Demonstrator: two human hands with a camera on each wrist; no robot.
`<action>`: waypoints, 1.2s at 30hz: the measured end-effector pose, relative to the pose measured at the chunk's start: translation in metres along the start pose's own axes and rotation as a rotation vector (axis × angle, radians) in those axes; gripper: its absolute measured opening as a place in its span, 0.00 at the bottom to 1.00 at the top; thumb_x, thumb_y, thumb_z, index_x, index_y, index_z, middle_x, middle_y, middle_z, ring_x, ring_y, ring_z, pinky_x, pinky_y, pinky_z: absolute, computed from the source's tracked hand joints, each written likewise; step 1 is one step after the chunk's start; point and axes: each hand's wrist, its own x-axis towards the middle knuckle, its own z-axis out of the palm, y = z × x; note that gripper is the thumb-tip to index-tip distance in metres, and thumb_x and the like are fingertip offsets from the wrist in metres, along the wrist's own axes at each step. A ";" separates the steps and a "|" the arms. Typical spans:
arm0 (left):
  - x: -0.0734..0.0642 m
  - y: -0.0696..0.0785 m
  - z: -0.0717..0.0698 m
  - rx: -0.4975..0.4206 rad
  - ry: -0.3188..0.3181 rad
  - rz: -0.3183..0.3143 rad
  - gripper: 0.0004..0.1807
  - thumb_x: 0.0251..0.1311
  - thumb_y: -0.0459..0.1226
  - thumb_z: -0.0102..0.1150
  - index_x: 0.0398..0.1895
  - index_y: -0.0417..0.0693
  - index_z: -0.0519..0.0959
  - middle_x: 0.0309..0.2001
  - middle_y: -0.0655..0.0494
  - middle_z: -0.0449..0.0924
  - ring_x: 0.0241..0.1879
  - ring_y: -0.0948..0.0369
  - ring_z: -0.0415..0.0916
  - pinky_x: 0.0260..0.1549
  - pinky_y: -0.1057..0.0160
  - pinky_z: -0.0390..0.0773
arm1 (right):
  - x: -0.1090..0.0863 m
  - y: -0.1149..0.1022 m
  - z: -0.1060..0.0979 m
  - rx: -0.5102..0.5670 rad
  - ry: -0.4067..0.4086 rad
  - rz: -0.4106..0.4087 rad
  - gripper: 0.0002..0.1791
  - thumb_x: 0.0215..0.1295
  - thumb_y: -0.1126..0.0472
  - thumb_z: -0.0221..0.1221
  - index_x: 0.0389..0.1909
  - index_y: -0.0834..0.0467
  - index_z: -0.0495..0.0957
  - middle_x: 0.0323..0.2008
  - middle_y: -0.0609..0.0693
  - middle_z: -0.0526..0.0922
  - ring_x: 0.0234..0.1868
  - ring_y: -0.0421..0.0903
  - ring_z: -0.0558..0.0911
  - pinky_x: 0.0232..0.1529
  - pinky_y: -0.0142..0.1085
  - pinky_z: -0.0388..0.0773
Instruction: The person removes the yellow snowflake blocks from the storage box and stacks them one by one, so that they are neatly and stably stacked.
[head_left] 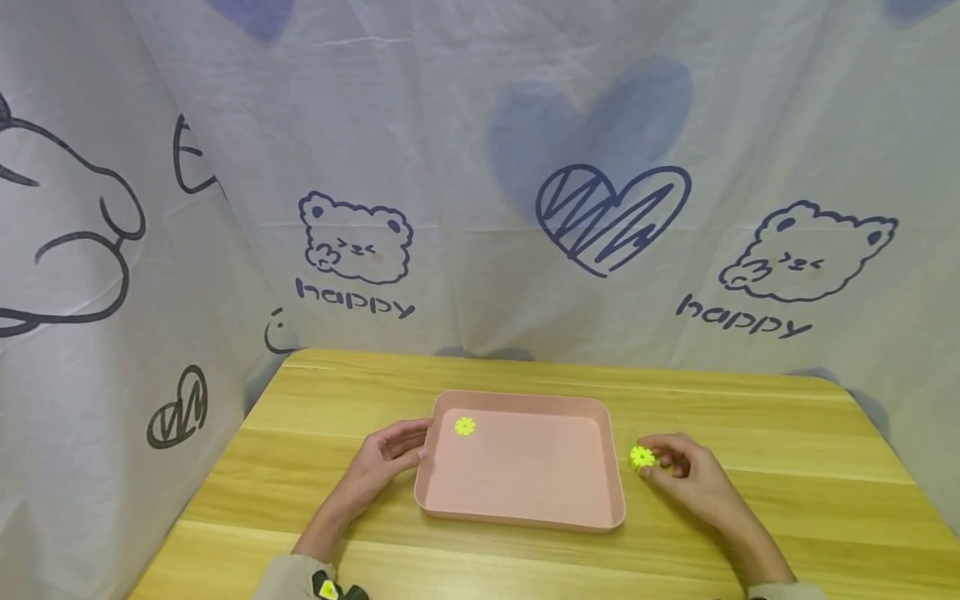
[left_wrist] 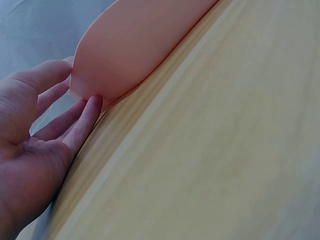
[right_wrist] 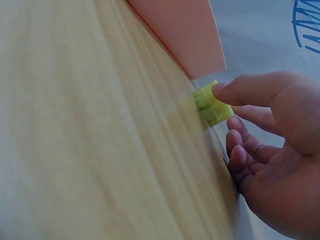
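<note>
A shallow pink tray (head_left: 525,525) lies on the table. Inside it, near the far left corner, is a flat yellow-green notched disc (head_left: 465,427), like a snowflake building piece. My left hand (head_left: 381,463) rests against the tray's left wall from outside; its fingertips touch the pink wall (left_wrist: 125,50) in the left wrist view. To the right of the tray, my right hand (head_left: 686,473) pinches a small stack of the same notched discs (head_left: 642,457) between thumb and fingers. In the right wrist view the stack (right_wrist: 211,106) shows its layered edge, close to the table surface and apart from the tray.
The wooden table (head_left: 787,450) extends around the tray on all sides. A pale curtain (head_left: 465,317) with printed hearts and bears hangs behind the table and along its left side. A dark strap with a yellow tag (head_left: 328,588) is on the left wrist.
</note>
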 end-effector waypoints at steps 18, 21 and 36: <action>0.000 0.000 0.000 0.004 0.001 -0.001 0.28 0.70 0.31 0.63 0.71 0.34 0.70 0.70 0.37 0.70 0.70 0.41 0.67 0.62 0.63 0.77 | 0.000 0.001 -0.001 -0.001 0.002 0.010 0.21 0.61 0.68 0.71 0.56 0.64 0.82 0.40 0.54 0.78 0.36 0.42 0.73 0.32 0.28 0.73; 0.000 0.000 0.000 0.003 0.004 -0.002 0.27 0.70 0.30 0.63 0.71 0.35 0.70 0.70 0.37 0.70 0.70 0.41 0.68 0.62 0.62 0.77 | 0.000 0.000 -0.001 0.005 0.003 0.003 0.21 0.61 0.68 0.71 0.56 0.64 0.82 0.40 0.54 0.78 0.36 0.42 0.73 0.32 0.28 0.73; 0.000 0.001 0.001 0.004 0.005 0.007 0.27 0.70 0.29 0.62 0.71 0.32 0.69 0.70 0.35 0.70 0.70 0.39 0.67 0.60 0.61 0.79 | 0.000 0.000 -0.001 -0.011 -0.001 -0.023 0.20 0.61 0.68 0.71 0.55 0.64 0.82 0.39 0.55 0.78 0.35 0.40 0.73 0.31 0.28 0.73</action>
